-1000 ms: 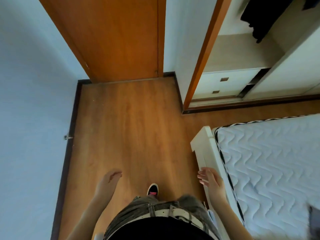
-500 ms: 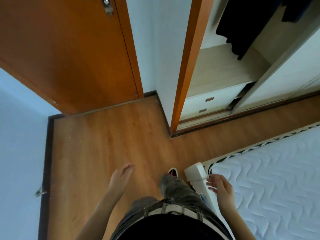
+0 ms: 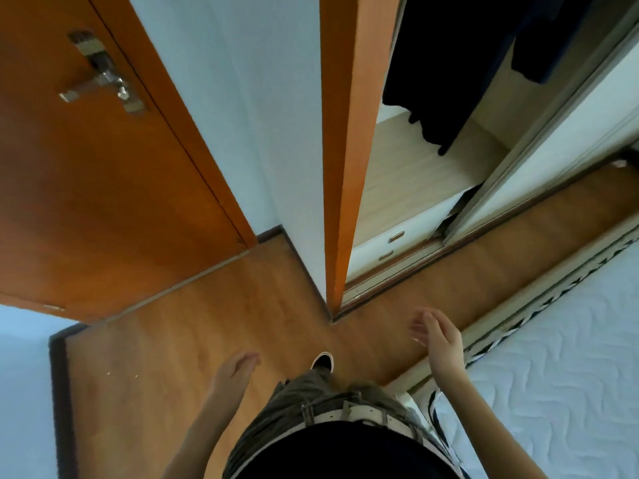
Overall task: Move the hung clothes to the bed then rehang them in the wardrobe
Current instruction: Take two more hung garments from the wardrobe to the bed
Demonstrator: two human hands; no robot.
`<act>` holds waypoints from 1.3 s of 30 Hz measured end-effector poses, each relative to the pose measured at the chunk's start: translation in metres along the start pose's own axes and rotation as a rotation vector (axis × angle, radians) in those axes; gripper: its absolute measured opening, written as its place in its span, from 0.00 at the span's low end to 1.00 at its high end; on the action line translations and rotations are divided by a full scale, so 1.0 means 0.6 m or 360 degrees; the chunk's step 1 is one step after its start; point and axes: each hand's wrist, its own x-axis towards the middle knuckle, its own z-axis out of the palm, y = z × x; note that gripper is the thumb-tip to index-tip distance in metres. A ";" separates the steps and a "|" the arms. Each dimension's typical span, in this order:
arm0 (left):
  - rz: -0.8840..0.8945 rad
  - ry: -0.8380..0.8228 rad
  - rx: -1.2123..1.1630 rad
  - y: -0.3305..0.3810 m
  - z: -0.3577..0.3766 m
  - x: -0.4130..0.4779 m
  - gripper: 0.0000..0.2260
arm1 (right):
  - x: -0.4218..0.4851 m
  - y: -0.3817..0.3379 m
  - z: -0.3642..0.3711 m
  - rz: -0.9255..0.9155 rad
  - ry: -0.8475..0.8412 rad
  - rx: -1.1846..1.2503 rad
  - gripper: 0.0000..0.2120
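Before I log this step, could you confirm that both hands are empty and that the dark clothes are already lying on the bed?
Not quite. The head view shows the left hand and right hand both empty, but the dark clothes are not on the bed; they hang inside the open wardrobe. The part of the mattress in view is bare.

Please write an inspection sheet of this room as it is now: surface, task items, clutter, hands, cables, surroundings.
Surface: bare quilted white mattress, nothing on the part in view.
Job's things: dark clothes hang inside the open wardrobe.
Clutter: a few small specks on the wooden floor.
Grippers: left hand and right hand open, empty.
Cables: nothing seen.
Surroundings: orange door with metal handle; two white drawers.
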 end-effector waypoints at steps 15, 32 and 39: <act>0.0597 -0.0798 0.0708 0.341 0.267 0.191 0.09 | 0.056 0.031 -0.179 0.0207 0.0764 0.0388 0.11; 0.0604 -0.0046 -0.0085 0.612 0.495 0.262 0.09 | 0.534 -0.239 -0.399 -0.0180 0.0050 0.0085 0.11; 0.1142 0.0213 -0.0296 0.866 0.434 0.279 0.11 | 0.666 -0.567 -0.342 -0.0872 -0.0259 0.0083 0.12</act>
